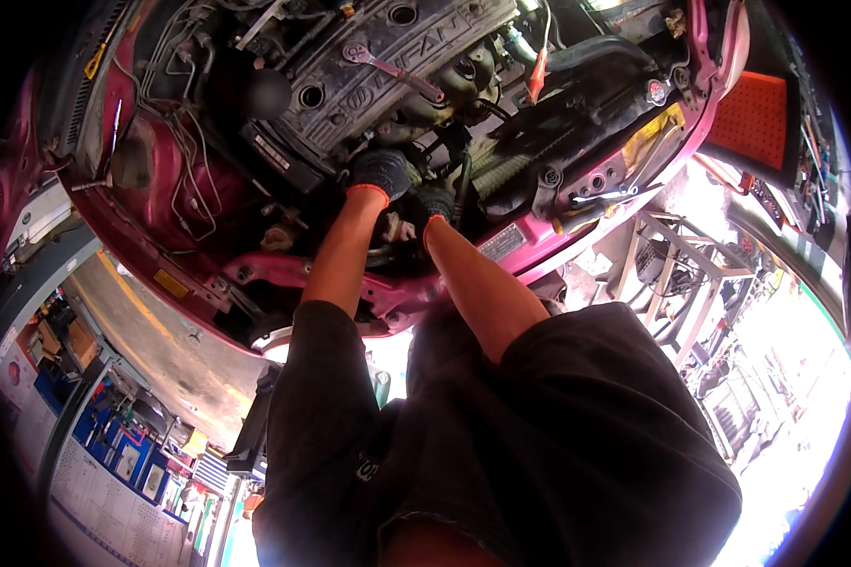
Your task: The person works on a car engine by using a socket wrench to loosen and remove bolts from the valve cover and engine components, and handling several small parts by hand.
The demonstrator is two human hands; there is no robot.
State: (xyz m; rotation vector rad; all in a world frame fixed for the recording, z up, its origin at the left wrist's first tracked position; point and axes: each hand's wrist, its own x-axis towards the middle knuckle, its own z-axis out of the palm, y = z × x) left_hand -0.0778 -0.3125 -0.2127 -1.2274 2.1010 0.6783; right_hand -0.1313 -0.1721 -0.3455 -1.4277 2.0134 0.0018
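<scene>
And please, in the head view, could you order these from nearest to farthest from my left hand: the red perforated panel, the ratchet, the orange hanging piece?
From your left hand:
1. Ratchet: above the hand, on the engine cover.
2. Orange hanging piece: up and to the right.
3. Red perforated panel: far right.

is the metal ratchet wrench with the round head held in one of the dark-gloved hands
No, the ratchet wrench lies on the dark engine cover, apart from the gloved left hand and right hand.

Engine cover (402, 44) (ratchet (402, 77) on top)
</scene>
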